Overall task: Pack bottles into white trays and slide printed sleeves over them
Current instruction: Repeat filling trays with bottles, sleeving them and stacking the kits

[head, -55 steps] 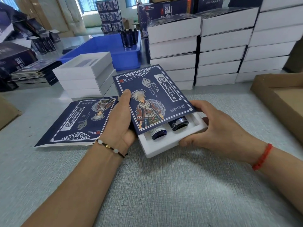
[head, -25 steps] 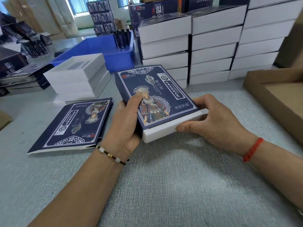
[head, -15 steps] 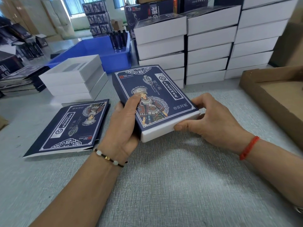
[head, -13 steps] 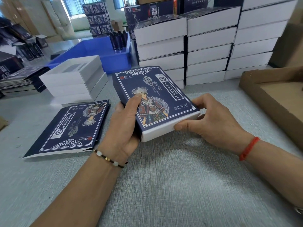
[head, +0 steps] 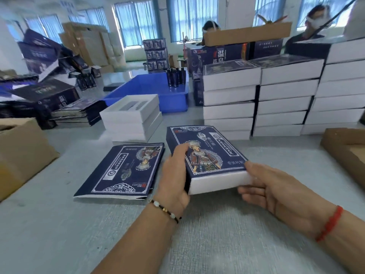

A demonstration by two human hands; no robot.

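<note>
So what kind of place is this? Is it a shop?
Probably not a shop; it looks like a packing workshop. Finished white boxes are stacked in rows, flat printed sleeves wait on the table, and a blue bin holds dark bottles.

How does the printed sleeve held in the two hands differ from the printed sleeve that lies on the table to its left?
The held sleeve is filled out into a box shape around a white tray; the lying sleeve is flat, with no tray. The left hand and right hand grip the held one; nothing touches the lying one. The figure on the held one is upright to the camera; on the lying one it is upside down. Both share the dark blue design.
</note>
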